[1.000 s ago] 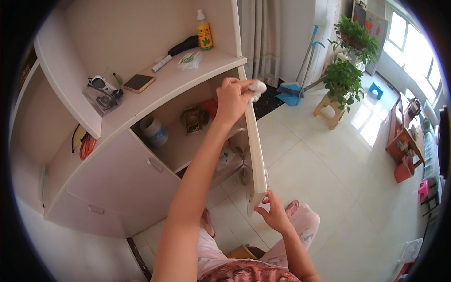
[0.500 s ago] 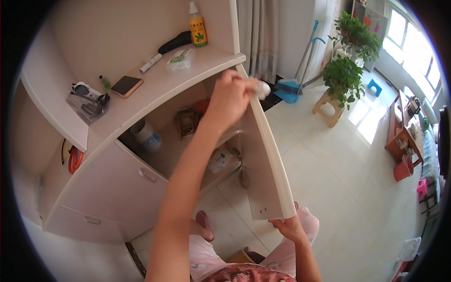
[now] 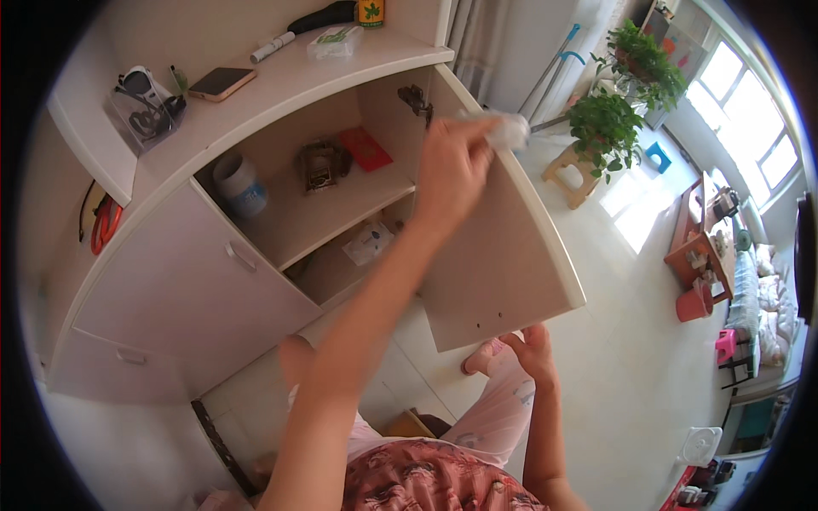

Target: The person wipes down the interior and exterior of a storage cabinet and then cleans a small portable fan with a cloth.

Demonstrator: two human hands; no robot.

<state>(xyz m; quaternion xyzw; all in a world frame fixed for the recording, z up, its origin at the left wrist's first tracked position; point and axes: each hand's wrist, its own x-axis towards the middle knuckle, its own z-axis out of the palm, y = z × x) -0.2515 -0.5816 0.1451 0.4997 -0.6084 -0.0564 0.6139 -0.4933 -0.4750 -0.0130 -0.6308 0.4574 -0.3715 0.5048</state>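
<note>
A pale cabinet door (image 3: 503, 247) stands swung out from a low curved cabinet. My left hand (image 3: 460, 166) is closed around a crumpled white cloth (image 3: 509, 132), slightly blurred, at the door's top edge near the hinge side. At the door's free end, my right hand (image 3: 532, 353) is curled against the near edge, with some fingertips hidden behind the panel. Inside the cabinet are a white and blue container (image 3: 240, 186), a dark brownish ornament (image 3: 319, 164) and a red packet (image 3: 366, 148). A white packet (image 3: 368, 243) lies on the lower shelf.
The countertop (image 3: 256, 102) holds a phone (image 3: 222, 83), a clear plastic box (image 3: 335, 43), a white tube (image 3: 273, 48) and a clear holder (image 3: 145, 106). A potted plant (image 3: 609, 123) on a wooden stool (image 3: 573, 179) stands beyond the door. My legs are below it.
The door has swung wider, out to the right. My left hand has stayed on its top edge with the cloth. The view has shifted, showing more of the cabinet's inside and the hinge.
</note>
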